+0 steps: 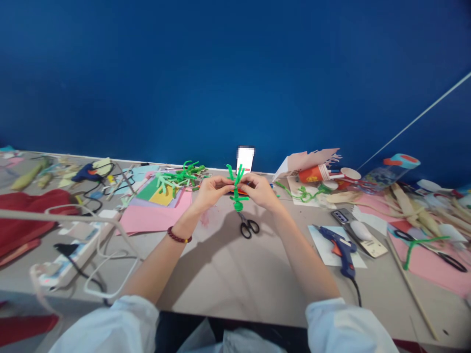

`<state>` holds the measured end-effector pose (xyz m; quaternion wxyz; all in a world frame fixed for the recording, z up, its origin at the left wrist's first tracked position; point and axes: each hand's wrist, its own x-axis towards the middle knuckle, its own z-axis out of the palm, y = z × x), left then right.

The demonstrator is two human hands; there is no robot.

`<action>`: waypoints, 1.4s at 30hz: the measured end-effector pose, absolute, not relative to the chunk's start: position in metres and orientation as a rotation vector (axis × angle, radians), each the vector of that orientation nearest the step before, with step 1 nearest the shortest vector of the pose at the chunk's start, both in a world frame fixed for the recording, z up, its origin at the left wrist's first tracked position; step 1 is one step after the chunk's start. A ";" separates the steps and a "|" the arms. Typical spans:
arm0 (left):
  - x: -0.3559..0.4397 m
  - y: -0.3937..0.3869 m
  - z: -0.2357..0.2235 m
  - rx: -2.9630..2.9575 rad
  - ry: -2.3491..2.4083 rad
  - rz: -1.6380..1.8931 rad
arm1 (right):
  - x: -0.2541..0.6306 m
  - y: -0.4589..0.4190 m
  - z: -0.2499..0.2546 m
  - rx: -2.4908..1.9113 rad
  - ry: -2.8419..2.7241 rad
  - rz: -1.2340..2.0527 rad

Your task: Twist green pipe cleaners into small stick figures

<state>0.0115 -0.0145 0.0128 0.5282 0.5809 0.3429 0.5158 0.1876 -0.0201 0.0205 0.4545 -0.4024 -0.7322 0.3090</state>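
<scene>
Between my two hands, over the middle of the table, stands a green pipe-cleaner figure (238, 195) with a coiled lower end and loose strands sticking up. My left hand (215, 191) pinches it from the left with thumb and forefinger. From the right, my right hand (259, 190) pinches it at about the same height. Black-handled scissors (250, 228) lie just below the figure, their blades partly hidden. Behind the hands a phone with a lit screen (245, 159) leans upright near the blue wall.
Left are coloured paper sheets (154, 215), a pile of green pipe cleaners (184, 174) and a white power strip (73, 255) with looping cables. Right lie a blue glue gun (342, 250), a phone with a white mouse (360, 230), a wooden stick (412, 289) and red paper cups (314, 174).
</scene>
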 end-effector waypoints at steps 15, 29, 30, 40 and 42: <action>0.016 -0.014 -0.002 1.538 0.941 1.213 | 0.183 -0.026 0.023 -1.252 -1.791 0.708; 0.027 -0.007 -0.022 1.389 0.987 1.274 | 0.189 -0.023 0.016 -1.319 -1.984 0.728; 0.028 -0.008 -0.021 1.395 1.002 1.281 | 0.189 -0.023 0.015 -1.321 -1.986 0.697; 0.028 -0.013 -0.015 1.404 1.013 1.325 | 0.186 -0.017 0.009 -1.286 -1.973 0.467; 0.027 -0.013 -0.013 1.410 1.015 1.326 | 0.187 -0.017 0.010 -1.251 -1.975 0.427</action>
